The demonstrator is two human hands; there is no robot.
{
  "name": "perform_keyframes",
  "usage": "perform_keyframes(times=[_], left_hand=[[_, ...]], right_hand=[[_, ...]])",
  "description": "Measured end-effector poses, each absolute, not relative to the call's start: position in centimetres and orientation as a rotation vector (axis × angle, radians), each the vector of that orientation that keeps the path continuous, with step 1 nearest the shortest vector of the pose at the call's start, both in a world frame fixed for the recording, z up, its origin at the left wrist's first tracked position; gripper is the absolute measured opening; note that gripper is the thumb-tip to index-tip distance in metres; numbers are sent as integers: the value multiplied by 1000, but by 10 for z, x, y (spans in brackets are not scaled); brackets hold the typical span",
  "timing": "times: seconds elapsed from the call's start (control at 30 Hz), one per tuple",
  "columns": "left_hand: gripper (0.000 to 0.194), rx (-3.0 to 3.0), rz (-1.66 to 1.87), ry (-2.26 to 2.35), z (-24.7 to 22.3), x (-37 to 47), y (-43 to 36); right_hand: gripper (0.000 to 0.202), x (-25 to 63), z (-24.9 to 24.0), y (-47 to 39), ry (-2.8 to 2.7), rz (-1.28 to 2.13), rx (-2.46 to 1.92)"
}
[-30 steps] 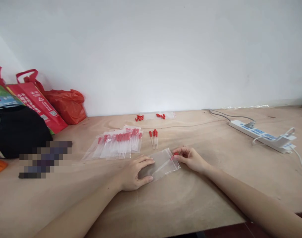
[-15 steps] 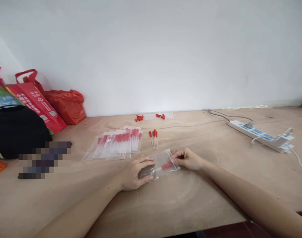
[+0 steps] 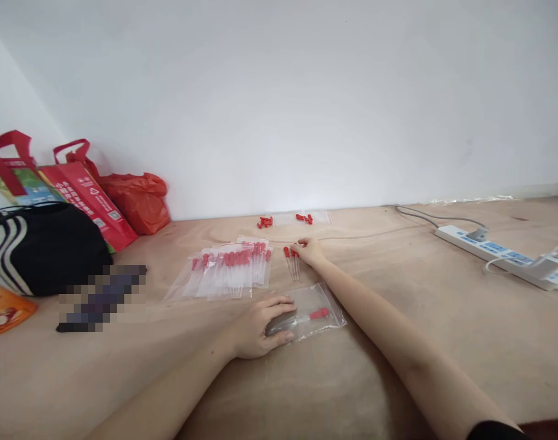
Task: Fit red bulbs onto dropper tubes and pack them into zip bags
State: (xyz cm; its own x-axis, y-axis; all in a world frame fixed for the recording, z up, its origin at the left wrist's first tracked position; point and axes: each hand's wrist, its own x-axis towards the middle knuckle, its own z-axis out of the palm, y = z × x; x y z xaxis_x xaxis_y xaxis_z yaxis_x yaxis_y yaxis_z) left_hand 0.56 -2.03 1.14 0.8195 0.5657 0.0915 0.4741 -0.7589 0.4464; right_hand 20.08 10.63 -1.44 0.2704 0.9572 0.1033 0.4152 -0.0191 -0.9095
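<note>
My left hand point(image 3: 263, 327) lies with thumb and fingers spread, pressing the left end of a clear zip bag point(image 3: 301, 299) onto the table. Inside that bag is a dropper with a red bulb point(image 3: 319, 313), its bulb toward the bag's right end. Farther back, my right hand point(image 3: 310, 250) has its fingertips pinched at the red bulbs of several loose droppers point(image 3: 293, 266); which one it grips is hard to see. Left of these, overlapping clear bags point(image 3: 223, 272) hold several red-bulbed droppers.
Near the wall lie loose red bulbs point(image 3: 264, 222) and clear tubes point(image 3: 285, 218). A white power strip point(image 3: 494, 252) with cords is at right. A black bag point(image 3: 54, 247), red bags point(image 3: 143, 198) and a blurred dark object point(image 3: 102, 299) stand or lie at left.
My right hand has left the bag's open end and moved back to the loose droppers. My left hand stays on the bag. The view has shifted slightly.
</note>
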Motion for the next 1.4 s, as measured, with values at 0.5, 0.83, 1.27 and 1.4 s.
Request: perform_keyframes(times=[0.5,0.83,1.27,1.4], left_hand=[[44,2544,314,799,8,3,-20],[48,2562,227,885,12,5,-21],[57,2524,208,947,11,5,-22],[57,2522,204,956,11,5,-22]], right_hand=[[29,261,-8,67,-755,947,-1096],[25,299,-26,-10,-596,1081,-949],[32,264,-16,-38,-975,1539,-963],[35,257,-21,-37,-1185,1441,-1101]])
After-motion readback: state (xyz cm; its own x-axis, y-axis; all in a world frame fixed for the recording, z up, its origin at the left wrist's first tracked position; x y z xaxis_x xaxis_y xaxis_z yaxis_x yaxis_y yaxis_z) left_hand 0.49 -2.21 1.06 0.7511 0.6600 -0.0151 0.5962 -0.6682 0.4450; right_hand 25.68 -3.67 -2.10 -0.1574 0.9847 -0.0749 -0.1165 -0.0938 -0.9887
